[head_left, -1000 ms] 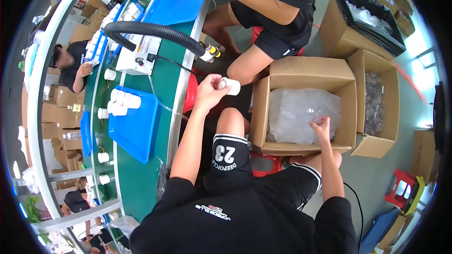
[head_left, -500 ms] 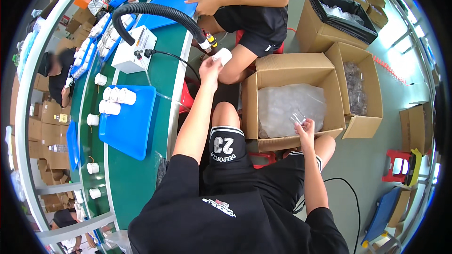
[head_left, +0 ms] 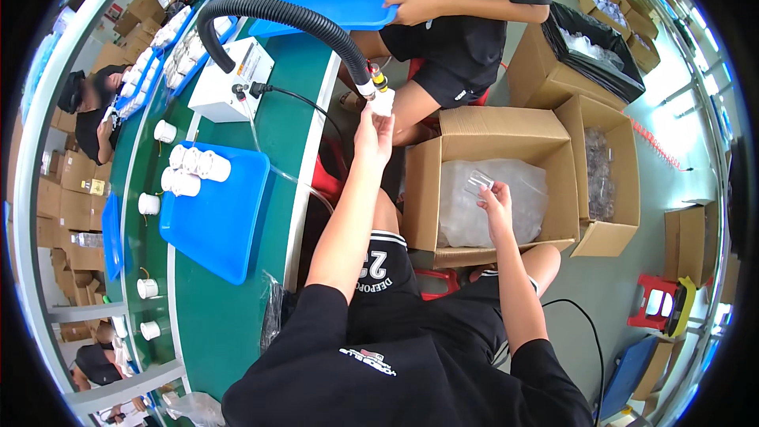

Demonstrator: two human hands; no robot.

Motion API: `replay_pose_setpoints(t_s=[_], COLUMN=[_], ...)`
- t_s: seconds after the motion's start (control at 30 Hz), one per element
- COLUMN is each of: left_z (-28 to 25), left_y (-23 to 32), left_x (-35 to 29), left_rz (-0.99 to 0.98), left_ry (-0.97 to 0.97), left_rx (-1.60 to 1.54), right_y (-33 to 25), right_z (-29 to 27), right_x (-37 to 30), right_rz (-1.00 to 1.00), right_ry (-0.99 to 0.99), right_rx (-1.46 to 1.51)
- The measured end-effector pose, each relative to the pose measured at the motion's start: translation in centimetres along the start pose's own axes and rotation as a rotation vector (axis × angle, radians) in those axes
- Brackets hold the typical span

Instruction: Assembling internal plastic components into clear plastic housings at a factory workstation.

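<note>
One white cup (head_left: 383, 101) is gripped by the left hand (head_left: 373, 128) at the hose nozzle (head_left: 370, 84); one clear piece (head_left: 477, 183) is pinched by the right hand (head_left: 496, 204).

Single head view, fisheye, looking steeply down from above wearer's own torso. Green table (head_left: 237, 300) curves along left, open cardboard box (head_left: 494, 182) right of centre, floor beyond. Near arms; edges bend strongly toward rim.

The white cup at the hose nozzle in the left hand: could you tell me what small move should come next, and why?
Probably lift the clear cup out of the open box. The right hand already pinches it above the plastic liner, while the left hand holds the white cup against the black hose nozzle, so a fresh piece seems wanted there soon.
</note>
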State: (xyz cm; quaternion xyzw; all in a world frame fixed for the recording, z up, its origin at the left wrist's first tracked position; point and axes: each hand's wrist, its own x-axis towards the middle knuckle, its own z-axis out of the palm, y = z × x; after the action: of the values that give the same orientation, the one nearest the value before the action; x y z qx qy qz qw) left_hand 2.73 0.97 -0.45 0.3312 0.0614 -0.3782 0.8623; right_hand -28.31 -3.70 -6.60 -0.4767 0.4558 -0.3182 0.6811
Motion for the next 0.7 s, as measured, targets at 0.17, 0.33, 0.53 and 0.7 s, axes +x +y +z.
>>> replay_pose_setpoints(t_s=[0.17,0.33,0.53,0.7], left_z=[0.1,-3.7,-9.2,-13.2], left_y=[-0.2,0.4,1.0,1.7], left_x=[-0.1,-1.8,-10.2,-19.9], left_rz=[-0.148,-0.436,-0.476,-0.408], left_ry=[-0.143,-0.333,-0.31,-0.234], left_rx=[-0.439,-0.657,-0.293,0.043], right_y=[-0.7,-1.4,-2.0,-3.7], right_z=[1.3,3.8,14.7,25.1], right_x=[0.9,3.0,10.0,10.3], right_rz=[0.022,0.174,0.353,0.441], right_ry=[-0.023,-0.094,-0.287,-0.546], right_rx=[0.114,0.293,0.477,0.649])
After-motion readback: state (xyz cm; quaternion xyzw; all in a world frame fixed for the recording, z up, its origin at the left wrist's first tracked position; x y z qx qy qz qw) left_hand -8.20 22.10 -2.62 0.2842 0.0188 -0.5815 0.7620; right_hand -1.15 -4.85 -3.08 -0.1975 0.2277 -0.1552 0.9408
